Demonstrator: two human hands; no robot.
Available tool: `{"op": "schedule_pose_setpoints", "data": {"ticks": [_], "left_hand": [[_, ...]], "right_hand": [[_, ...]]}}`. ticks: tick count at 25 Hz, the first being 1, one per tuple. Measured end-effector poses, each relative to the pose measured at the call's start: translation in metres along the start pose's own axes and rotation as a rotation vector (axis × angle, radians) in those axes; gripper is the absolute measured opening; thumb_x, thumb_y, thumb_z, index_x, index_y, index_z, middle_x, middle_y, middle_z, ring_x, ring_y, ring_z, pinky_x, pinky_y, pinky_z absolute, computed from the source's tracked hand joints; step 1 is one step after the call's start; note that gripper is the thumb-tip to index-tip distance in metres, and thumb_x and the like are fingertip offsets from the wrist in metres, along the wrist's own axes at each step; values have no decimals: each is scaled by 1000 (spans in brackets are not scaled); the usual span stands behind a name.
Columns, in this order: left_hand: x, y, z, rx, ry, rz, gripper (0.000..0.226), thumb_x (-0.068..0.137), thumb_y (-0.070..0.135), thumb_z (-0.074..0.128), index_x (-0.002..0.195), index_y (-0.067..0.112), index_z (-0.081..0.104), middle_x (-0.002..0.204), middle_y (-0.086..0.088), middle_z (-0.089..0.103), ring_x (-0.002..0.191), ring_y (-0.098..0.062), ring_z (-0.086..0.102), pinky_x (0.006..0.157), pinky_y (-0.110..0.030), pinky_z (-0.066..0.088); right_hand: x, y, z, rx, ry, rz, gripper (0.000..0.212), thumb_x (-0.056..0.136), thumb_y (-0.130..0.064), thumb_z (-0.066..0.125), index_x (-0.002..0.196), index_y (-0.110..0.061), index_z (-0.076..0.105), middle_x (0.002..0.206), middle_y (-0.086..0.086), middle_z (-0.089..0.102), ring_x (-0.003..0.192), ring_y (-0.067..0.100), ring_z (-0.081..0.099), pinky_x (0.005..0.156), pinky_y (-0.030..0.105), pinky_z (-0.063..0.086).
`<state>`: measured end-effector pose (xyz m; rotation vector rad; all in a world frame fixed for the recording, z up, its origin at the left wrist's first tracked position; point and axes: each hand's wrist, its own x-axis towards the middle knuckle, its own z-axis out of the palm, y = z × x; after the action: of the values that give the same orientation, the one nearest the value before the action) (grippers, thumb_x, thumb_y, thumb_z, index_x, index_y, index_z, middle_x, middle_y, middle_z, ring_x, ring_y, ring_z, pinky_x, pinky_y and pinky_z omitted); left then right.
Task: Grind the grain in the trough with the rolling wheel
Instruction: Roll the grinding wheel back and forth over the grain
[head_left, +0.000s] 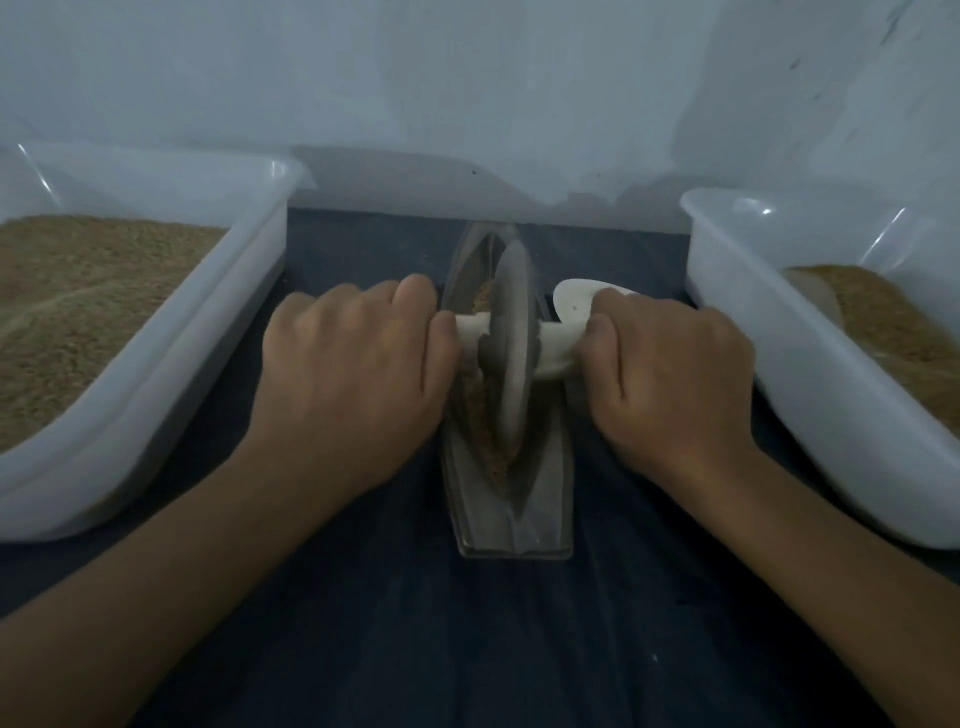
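Both forearms stretched forward over the dark worktop (363, 623), palms down. Left hand (353, 374) curled around the left end of the pale axle handle (558, 348), right hand (670, 374) wrapped around the right end. Grey rolling wheel (511, 343) upright in the boat-shaped trough (514, 525), mid-length. Brown grain (485, 436) along the groove beside the wheel.
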<state>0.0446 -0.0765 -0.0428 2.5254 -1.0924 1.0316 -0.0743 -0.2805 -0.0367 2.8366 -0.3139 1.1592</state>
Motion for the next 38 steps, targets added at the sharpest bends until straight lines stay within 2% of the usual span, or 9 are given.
{"op": "schedule_pose_setpoints", "data": {"ticks": [7, 9, 12, 17, 22, 28, 30, 33, 38], "left_hand": [[51, -12, 37, 179, -201, 102, 46, 97, 27, 9, 87, 13, 52, 69, -3, 40, 63, -26, 47, 55, -33, 28], [101, -14, 52, 201, -281, 38, 53, 98, 33, 13, 96, 14, 63, 89, -12, 62, 80, -34, 60, 63, -38, 34], [141, -10, 61, 118, -350, -86, 44, 102, 48, 27, 74, 19, 45, 109, -17, 69, 90, -34, 59, 72, -40, 34], [71, -10, 37, 110, -259, 12, 60, 88, 42, -8, 85, 20, 48, 78, -6, 49, 69, -26, 42, 59, -36, 30], [-3, -7, 6, -23, -90, -1, 31, 107, 39, 23, 84, 24, 36, 71, 6, 38, 56, -18, 34, 61, -37, 26], [42, -13, 36, 101, -84, 81, 30, 104, 26, 39, 76, 16, 43, 61, 3, 37, 51, -23, 42, 52, -32, 29], [81, -22, 53, 177, -209, 156, 25, 104, 27, 33, 91, 14, 51, 73, -7, 49, 71, -36, 61, 59, -40, 37], [125, -29, 66, 175, -364, 131, 22, 108, 29, 36, 104, 17, 53, 111, -20, 67, 103, -48, 66, 69, -48, 39], [65, -19, 46, 111, -310, 99, 20, 106, 30, 30, 88, 22, 30, 88, -10, 55, 82, -38, 62, 63, -41, 40]], "right_hand": [[65, 16, 47, -142, -176, 144, 49, 96, -40, 23, 57, -17, 43, 56, 1, 43, 50, 22, 36, 51, 32, 14], [101, 38, 68, -123, -416, 174, 38, 99, -33, 26, 75, -15, 48, 72, 3, 46, 64, 24, 42, 55, 33, 22], [117, 56, 82, -44, -654, 177, 11, 104, -22, 41, 101, -15, 48, 94, 8, 50, 82, 28, 49, 68, 42, 38], [63, 19, 45, -162, -278, 173, 46, 98, -38, 20, 66, -18, 45, 65, 2, 46, 56, 22, 36, 54, 34, 18], [7, -3, 1, -54, -21, -23, 40, 103, -32, 29, 65, -22, 37, 56, -8, 34, 47, 18, 31, 52, 33, 22], [58, 11, 41, -148, -154, 86, 51, 86, -45, 9, 55, -18, 39, 53, -1, 41, 48, 20, 34, 52, 31, 15], [88, 28, 57, -189, -332, 82, 53, 79, -47, 0, 67, -18, 43, 67, 3, 46, 58, 21, 38, 53, 33, 19], [119, 38, 69, -195, -513, -2, 30, 101, -27, 31, 83, -15, 52, 82, 8, 56, 70, 25, 51, 59, 37, 42], [83, 15, 47, -203, -226, 65, 53, 89, -41, 6, 62, -16, 44, 59, 2, 44, 53, 23, 39, 51, 31, 19]]}}
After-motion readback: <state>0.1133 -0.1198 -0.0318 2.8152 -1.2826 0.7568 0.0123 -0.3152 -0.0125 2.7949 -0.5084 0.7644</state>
